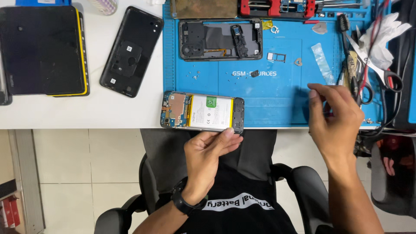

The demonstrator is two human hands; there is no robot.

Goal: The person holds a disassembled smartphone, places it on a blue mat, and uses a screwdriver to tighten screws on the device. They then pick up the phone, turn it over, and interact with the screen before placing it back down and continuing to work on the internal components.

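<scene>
An opened phone (202, 112), with its white battery and circuit board exposed, lies at the front edge of the blue work mat (281, 91). My left hand (208, 158) reaches up from below, thumb on the phone's near edge and fingers under it. My right hand (334, 117) hovers over the right part of the mat with its fingers curled together. I cannot make out whether anything sits between them. A dark phone frame (221, 40) lies further back on the mat. A black back cover (131, 51) rests on the white table to the left.
A black tablet-like slab (42, 50) lies at the far left. Scissors (376, 69), brushes and other tools crowd the mat's right edge. Small screws (195, 75) and a card tray (277, 56) lie loose on the mat. A red clamp fixture (277, 8) stands at the back.
</scene>
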